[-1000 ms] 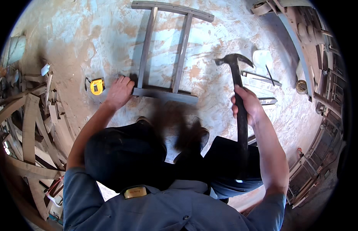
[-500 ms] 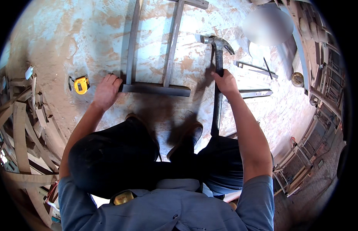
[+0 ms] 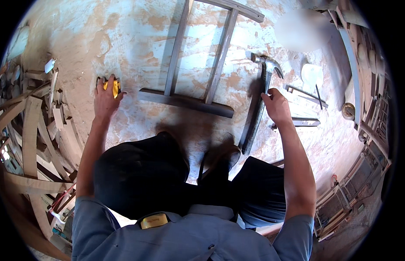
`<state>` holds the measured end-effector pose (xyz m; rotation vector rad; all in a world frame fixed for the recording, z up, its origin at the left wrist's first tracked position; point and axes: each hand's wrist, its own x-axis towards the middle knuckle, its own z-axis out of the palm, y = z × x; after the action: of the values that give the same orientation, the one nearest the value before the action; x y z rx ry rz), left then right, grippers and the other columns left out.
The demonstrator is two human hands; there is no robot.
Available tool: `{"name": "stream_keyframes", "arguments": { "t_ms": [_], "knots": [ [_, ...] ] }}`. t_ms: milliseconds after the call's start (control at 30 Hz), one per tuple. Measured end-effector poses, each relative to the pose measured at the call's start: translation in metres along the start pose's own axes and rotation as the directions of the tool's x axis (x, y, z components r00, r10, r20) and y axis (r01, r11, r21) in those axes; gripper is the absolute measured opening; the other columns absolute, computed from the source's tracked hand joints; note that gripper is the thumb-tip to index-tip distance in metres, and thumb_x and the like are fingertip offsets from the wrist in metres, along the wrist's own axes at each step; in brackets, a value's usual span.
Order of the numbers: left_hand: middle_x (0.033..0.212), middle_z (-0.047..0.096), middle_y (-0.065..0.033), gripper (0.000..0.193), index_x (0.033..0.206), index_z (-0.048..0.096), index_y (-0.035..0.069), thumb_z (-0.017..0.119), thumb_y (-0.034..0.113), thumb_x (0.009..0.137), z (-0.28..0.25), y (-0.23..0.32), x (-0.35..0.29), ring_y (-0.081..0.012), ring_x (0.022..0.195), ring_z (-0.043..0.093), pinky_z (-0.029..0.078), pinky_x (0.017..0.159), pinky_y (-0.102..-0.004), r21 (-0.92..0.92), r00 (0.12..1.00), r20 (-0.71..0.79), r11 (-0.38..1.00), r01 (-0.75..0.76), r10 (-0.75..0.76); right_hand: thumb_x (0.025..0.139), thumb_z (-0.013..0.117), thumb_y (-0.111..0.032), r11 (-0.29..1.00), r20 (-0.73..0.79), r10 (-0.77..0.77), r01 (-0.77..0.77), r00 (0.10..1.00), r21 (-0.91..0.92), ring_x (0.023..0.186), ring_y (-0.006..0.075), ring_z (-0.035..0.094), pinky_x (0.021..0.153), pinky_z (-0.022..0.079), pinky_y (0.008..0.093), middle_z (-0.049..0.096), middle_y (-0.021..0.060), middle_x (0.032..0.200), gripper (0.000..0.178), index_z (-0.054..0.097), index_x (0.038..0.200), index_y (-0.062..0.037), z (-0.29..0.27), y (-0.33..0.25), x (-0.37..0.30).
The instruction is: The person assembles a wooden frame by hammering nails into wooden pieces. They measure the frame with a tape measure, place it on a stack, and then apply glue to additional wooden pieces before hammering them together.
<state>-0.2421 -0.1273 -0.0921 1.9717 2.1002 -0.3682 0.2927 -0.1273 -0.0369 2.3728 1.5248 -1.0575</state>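
Two hand tools are occupying the person's hands above the paint-streaked floor (image 3: 137, 52). The left hand (image 3: 107, 99) is spanning a yellow tape measure (image 3: 117, 88), fingers half-spread over its case and thumb sitting to the right; I cannot tell whether it is gripping. The tape measure is lying on the floor, left of the wooden frame (image 3: 185, 103). Its case is looking compact, light and stiff, probably smooth, so thumb and fingertips across opposite sides should be giving a sure hold. The right hand (image 3: 278, 105) is bending thumb and fingers together at the handle of a claw hammer (image 3: 257, 115), touching or nearly so; I cannot tell whether it is pinching it. The hammer is pointing its metal head away from the person, right of the frame, and is probably carrying most weight there; grasping higher up the handle should be balancing it better.
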Motion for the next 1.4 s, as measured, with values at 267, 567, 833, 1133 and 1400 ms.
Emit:
{"name": "stream_keyframes", "arguments": {
  "t_ms": [267,567,833,1133,1400],
  "knots": [
    [0.128,0.05,-0.0227,0.062,0.128,0.048,0.003,0.075,0.021,0.076,0.006,-0.017,0.01,-0.0408,0.117,0.049,0.043,0.099,-0.046,-0.23,0.97,-0.121,0.944,-0.236,0.212,0.091,0.062,-0.03,0.965,0.075,-0.236,0.224,0.969,0.139,0.094,0.0367,0.066,0.084,0.053,0.0425,0.068,0.0213,0.102,0.033,0.066,0.109,-0.0018,0.014,-0.062,-0.039],
    [0.106,0.059,-0.0108,0.046,0.118,0.054,-0.002,0.062,0.031,0.088,-0.053,0.039,-0.051,-0.0201,0.096,0.06,0.051,0.084,-0.0274,-0.683,0.656,0.604,-0.13,0.719,0.453,0.096,0.057,-0.029,0.841,0.463,-0.465,0.214,0.754,0.497,0.08,0.0215,0.066,0.077,0.055,0.0346,0.068,0.0157,0.105,0.039,0.06,0.127,-0.0057,0.059,-0.157,-0.088],
    [0.121,0.059,-0.0152,0.065,0.145,0.037,0.001,0.061,0.026,0.09,-0.062,0.104,-0.067,-0.019,0.102,0.058,0.046,0.085,-0.0283,-0.734,0.556,0.656,0.259,0.628,0.51,0.095,0.055,-0.027,0.754,0.739,-0.333,-0.305,0.586,0.582,0.069,0.0144,0.062,0.055,0.053,0.0275,0.065,0.0093,0.087,0.037,0.059,0.123,-0.0024,0.104,-0.183,-0.099],
    [0.082,0.063,-0.0094,0.036,0.116,0.064,0.001,0.06,0.019,0.085,-0.059,0.048,-0.072,-0.0161,0.08,0.059,0.046,0.071,-0.0294,-0.649,0.753,0.642,0.627,0.431,0.147,0.093,0.063,-0.027,0.563,0.583,-0.138,-0.42,0.801,0.711,0.073,0.0167,0.064,0.061,0.057,0.0294,0.064,0.0096,0.088,0.036,0.057,0.114,0.0017,0.035,-0.137,-0.041],
    [0.072,0.061,-0.0024,0.022,0.094,0.069,-0.001,0.063,0.02,0.089,0.011,-0.052,-0.09,-0.0082,0.064,0.053,0.043,0.059,-0.0264,-0.654,0.785,0.619,0.561,0.508,0.012,0.103,0.042,-0.018,0.072,0.25,0.06,-0.254,0.966,0.964,0.061,0.017,0.058,0.05,0.046,0.0311,0.061,0.0103,0.077,0.024,0.055,0.097,0.0015,-0.069,-0.059,0.063]
  ]
}}
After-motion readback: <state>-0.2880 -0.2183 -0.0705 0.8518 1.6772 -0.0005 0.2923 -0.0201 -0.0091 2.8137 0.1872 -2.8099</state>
